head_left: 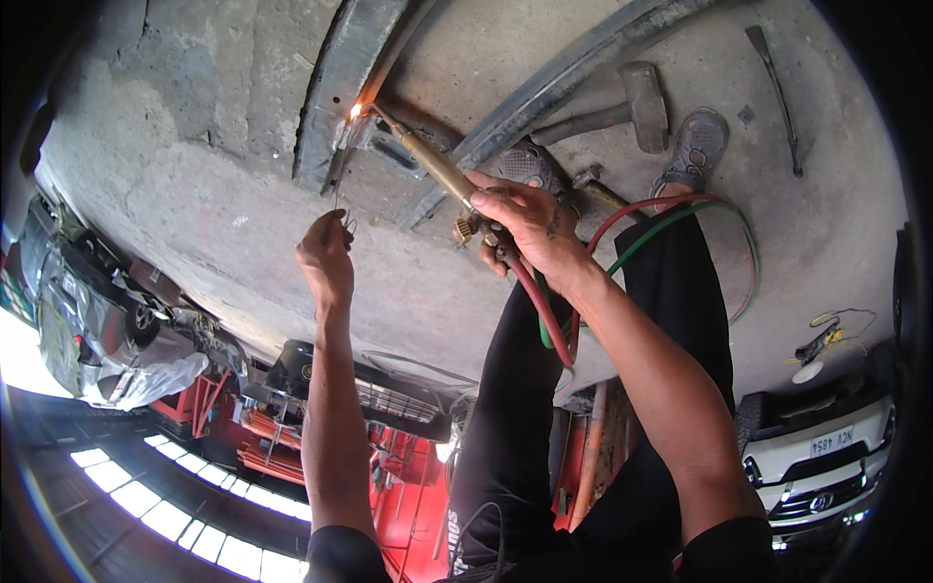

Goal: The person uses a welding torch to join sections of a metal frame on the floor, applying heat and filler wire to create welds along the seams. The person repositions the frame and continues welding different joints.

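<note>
My right hand is closed round a brass gas torch with valve knobs at its rear. Its bent tip points up and left at a bright orange glow on the edge of a grey metal beam. In my left hand, the pinched fingers hold a thin wire rod that runs up toward the glow. Red hose and green hose trail from the torch, looping over my right leg.
A second curved metal rail lies right of the beam. A sledgehammer and a dark pry bar rest on the concrete floor. My shoes are close by. A white vehicle stands at the lower right, with a yellow tool near it.
</note>
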`<move>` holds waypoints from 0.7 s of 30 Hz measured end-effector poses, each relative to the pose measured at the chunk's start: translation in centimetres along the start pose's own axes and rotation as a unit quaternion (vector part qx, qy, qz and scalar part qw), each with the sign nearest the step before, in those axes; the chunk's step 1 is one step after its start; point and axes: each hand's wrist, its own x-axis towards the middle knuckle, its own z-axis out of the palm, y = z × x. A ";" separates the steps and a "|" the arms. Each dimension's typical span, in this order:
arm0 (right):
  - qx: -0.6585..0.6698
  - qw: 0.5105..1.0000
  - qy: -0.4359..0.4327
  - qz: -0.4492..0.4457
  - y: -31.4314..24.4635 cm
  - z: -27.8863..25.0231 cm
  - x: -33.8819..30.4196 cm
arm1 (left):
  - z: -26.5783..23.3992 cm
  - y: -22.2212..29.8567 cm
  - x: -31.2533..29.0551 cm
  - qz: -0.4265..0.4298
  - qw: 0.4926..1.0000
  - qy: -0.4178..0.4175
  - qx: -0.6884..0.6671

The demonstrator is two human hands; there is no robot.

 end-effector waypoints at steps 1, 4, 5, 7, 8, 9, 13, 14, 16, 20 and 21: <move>0.001 1.000 -0.002 -0.002 0.0 0.0 0.0 | 0.0 -0.1 0.1 -0.001 1.000 -0.002 -0.004; 0.003 1.000 -0.004 -0.002 -0.1 0.1 0.0 | 0.0 0.2 0.1 -0.003 1.000 0.001 0.003; 0.004 1.000 -0.004 -0.001 -0.1 0.1 -0.1 | 0.0 0.1 0.1 -0.005 1.000 -0.001 0.002; 0.004 1.000 0.000 -0.002 -0.1 0.1 -0.1 | 0.0 0.1 0.1 -0.007 1.000 -0.002 0.001; 0.005 1.000 0.001 -0.002 -0.1 0.1 -0.1 | 0.0 0.1 0.1 -0.007 1.000 -0.003 0.002; 0.004 1.000 -0.002 -0.003 -0.1 0.0 -0.1 | 0.0 0.2 0.1 -0.007 1.000 -0.005 0.004; 0.003 1.000 -0.002 -0.005 0.0 0.1 0.0 | 0.1 0.0 0.2 -0.004 1.000 -0.003 -0.003; 0.003 1.000 0.000 -0.006 0.0 0.1 0.0 | 0.1 0.0 0.2 -0.004 1.000 -0.003 0.005; 0.002 1.000 -0.004 -0.007 0.0 0.0 0.1 | 0.2 0.2 0.3 -0.004 1.000 -0.002 0.019; 0.004 1.000 -0.006 -0.008 -0.1 0.0 0.0 | 0.2 0.2 0.3 -0.011 1.000 -0.003 0.016; 0.003 1.000 -0.002 -0.007 -0.1 0.0 0.0 | 0.2 0.2 0.3 -0.013 1.000 -0.004 0.017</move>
